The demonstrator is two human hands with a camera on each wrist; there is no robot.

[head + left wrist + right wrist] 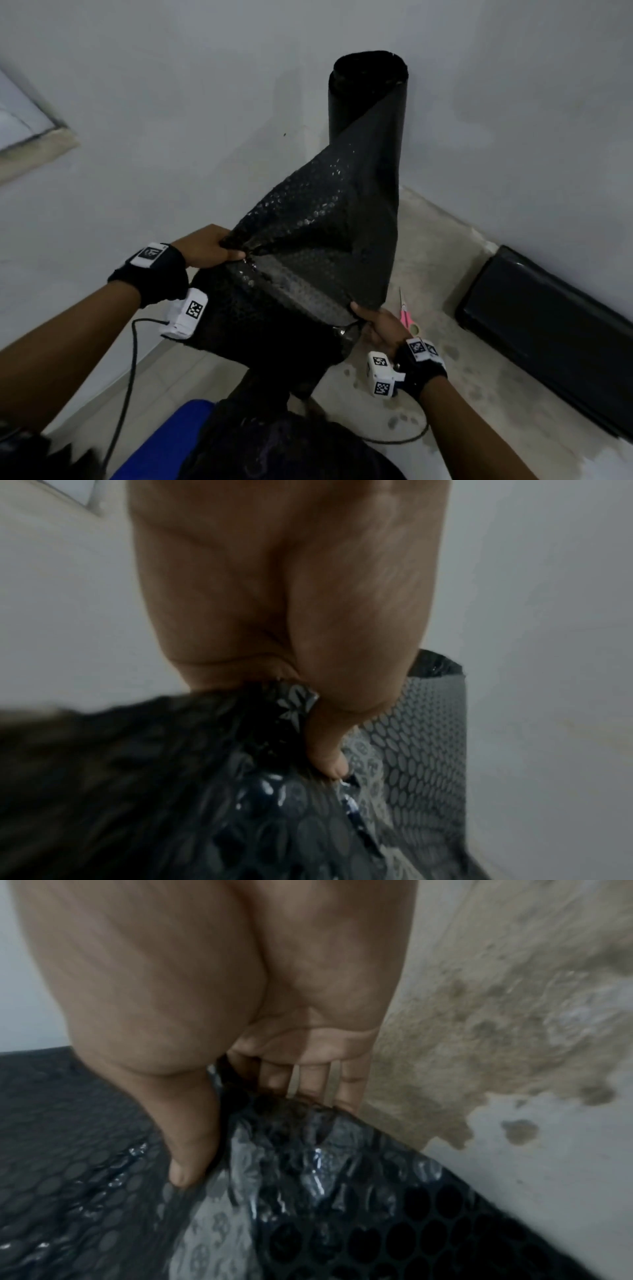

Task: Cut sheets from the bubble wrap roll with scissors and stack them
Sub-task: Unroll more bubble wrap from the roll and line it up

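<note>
One bubble wrap roll (368, 113), one scissors (406, 313), two hands, one black box (548, 329)

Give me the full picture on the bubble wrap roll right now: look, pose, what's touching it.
The bubble wrap roll is black and glossy, standing upright on the floor in the wall corner. A sheet is pulled off it toward the person, bubbles catching light, twisted and sagging. The left hand pinches the sheet's upper edge; the right hand grips its lower edge. Pink-handled scissors lie on the floor beside it, untouched.

The right hand (378, 327) hides part of the pink scissors (406, 315) on the floor.
</note>
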